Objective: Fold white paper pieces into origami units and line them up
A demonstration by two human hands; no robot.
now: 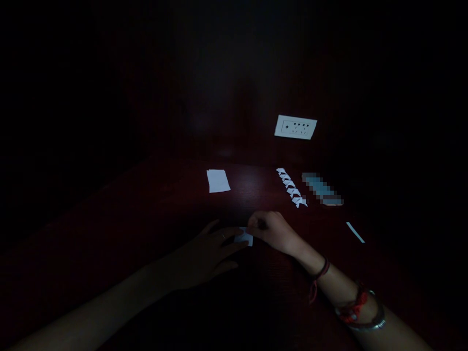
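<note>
A small white piece of paper [245, 237] lies on the dark red table between my two hands. Spread fingers of my left hand [212, 251] rest flat, two fingertips on the paper's left part. My right hand [272, 230] has thumb and forefinger pinched together at the upper right edge of this same paper. Beyond the hands sits a stack of white paper sheets [218, 181]. To its right, several small folded white paper pieces [288, 186] form a slanting row.
Right of the folded row lies a phone-like object [321, 189], its surface pixelated. A thin pale strip [355, 232] is nearer, at the right. A white socket panel [296, 127] is on the wall behind the table [168, 190]. The surroundings are very dark.
</note>
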